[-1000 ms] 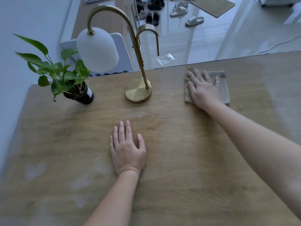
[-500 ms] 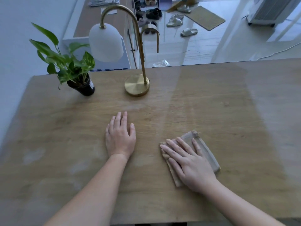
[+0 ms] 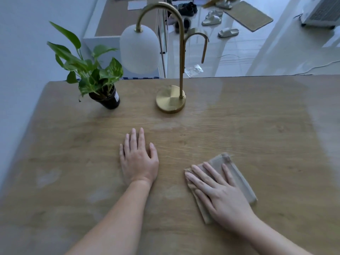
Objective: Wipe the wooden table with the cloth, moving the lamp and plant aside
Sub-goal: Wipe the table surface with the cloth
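**Wiping beside unmoved objects**

Right hand [image 3: 223,195] lies flat, fingers spread, pressing the folded cloth [image 3: 237,175] onto the table [image 3: 257,126]; left hand [image 3: 138,159] rests open, empty. Lamp [image 3: 171,100] and plant [image 3: 104,96] stand at the far edge: a careless sweep could topple either.

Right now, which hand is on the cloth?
The right hand, pressed flat with fingers spread over the folded beige cloth. The left hand lies palm-down on bare wooden table, apart from the cloth.

Bare forearms, no sleeves, unadorned fingers [image 3: 211,168]
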Available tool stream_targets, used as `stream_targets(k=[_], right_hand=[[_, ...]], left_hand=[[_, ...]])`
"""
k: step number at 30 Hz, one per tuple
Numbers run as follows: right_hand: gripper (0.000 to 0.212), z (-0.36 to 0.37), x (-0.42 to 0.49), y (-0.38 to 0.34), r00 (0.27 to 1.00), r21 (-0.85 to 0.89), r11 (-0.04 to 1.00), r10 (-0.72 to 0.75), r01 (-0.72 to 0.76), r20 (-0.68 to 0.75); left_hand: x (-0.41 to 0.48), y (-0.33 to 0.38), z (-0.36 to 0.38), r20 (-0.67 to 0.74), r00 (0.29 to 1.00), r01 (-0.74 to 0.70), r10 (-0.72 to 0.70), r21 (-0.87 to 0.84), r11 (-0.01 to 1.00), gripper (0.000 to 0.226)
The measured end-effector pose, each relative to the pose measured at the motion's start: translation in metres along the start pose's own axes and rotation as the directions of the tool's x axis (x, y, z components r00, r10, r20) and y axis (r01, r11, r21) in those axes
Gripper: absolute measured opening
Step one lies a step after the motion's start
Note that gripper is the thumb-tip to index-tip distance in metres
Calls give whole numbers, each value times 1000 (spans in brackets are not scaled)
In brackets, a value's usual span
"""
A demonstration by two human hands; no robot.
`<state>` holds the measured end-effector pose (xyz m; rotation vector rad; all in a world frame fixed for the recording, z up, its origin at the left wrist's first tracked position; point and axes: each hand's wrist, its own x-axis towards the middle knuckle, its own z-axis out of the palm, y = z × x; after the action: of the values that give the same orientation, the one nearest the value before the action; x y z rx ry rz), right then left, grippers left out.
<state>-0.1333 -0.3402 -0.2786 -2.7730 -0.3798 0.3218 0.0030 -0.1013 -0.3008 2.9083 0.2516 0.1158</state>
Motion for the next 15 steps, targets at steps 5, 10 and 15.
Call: stream_targets(k=[5, 10, 15], right_hand=[[50, -38, 80, 62, 1000, -58, 998, 26, -27, -9], [53, -110, 251, 145, 889, 68, 899, 438, -432, -134], [55, -94, 253, 125, 896, 83, 902, 431, -424, -109]], left_hand=[[1, -2, 1, 4, 1000, -6, 6, 18, 1000, 67], [3, -5, 3, 5, 1000, -6, 6, 17, 1000, 67], [3, -8, 5, -10, 1000, 0, 0, 10, 1000, 67]])
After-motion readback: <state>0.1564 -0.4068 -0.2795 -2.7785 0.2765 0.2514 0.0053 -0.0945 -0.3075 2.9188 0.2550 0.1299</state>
